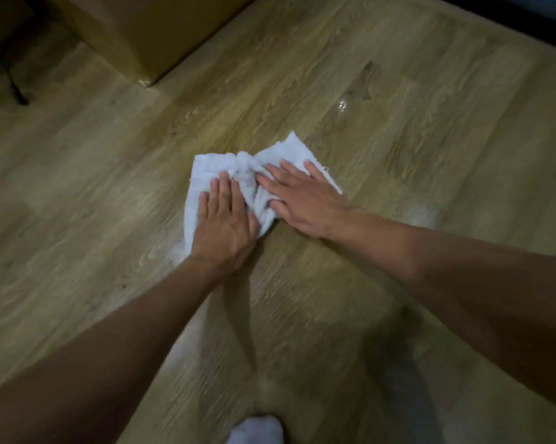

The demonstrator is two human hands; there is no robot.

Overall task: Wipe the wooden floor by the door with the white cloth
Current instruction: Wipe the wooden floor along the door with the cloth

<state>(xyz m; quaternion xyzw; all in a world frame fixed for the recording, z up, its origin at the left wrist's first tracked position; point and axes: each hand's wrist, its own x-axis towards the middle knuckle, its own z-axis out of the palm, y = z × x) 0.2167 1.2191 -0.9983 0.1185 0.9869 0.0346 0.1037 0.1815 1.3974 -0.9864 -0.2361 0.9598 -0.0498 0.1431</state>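
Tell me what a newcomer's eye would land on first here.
The white cloth, bunched at mid-frame on the wooden floor, stands out brightest. Both hands press flat on it, the left hand on its left part, the right hand on its right. A brown box sits at the upper left.

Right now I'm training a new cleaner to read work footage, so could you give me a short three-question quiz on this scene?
1. True or false: the left hand and the right hand both press flat on the white cloth.
2. Multiple choice: what stands on the wooden floor beyond the cloth, to the upper left? A) a bucket B) a brown box C) a stool
3. Fill in: the cloth is bunched up ____ the two hands.

Key: 1 true; 2 B; 3 between.
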